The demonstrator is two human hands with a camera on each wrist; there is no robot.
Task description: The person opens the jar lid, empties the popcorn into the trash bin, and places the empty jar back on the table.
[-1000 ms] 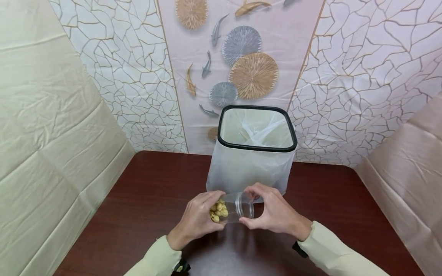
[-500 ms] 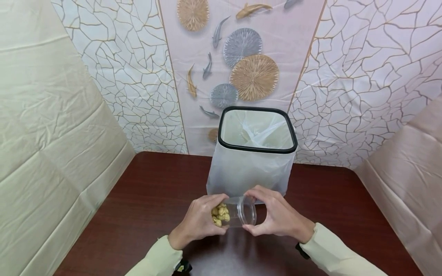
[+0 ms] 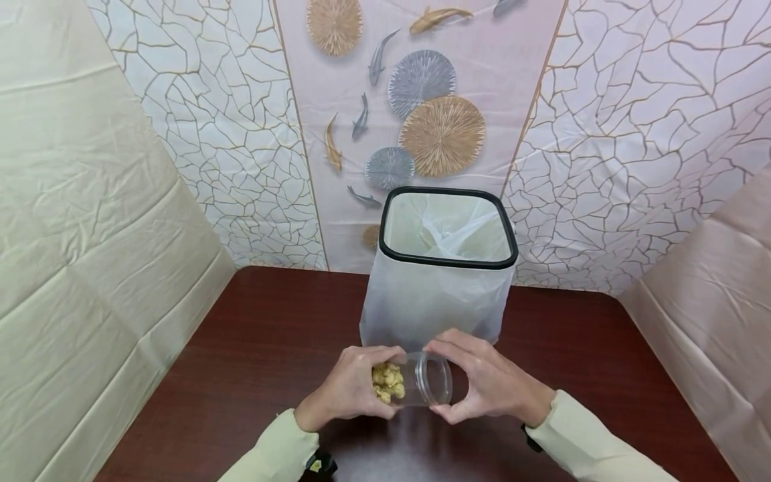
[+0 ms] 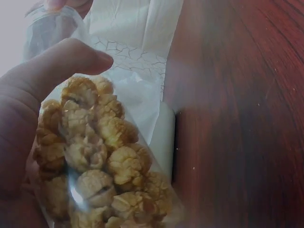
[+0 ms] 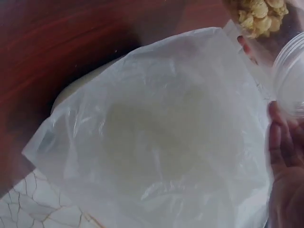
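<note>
A clear plastic jar [image 3: 411,389] lies on its side between the hands, above the table. My left hand [image 3: 346,391] grips its base end, thumb and fingers on either side. Caramel-coloured popcorn [image 4: 104,156] is heaped at that end, seen through the wall in the left wrist view. My right hand [image 3: 494,381] holds the clear round lid [image 3: 438,379] at the other end, thumb below and fingers above. The lid sits at the jar's mouth. In the right wrist view the lid [image 5: 290,80] shows at the right edge, with the right hand's fingers under it.
A white bin [image 3: 436,294] with a black rim and a translucent liner bag stands just beyond the hands on the dark reddish table [image 3: 259,348]. Patterned cloth [image 3: 229,134] hangs behind, and beige cloth [image 3: 90,254] closes off the left side.
Both hands and the jar have shifted slightly toward the body and to the right. The lid's round end is turned a little more toward the head camera.
</note>
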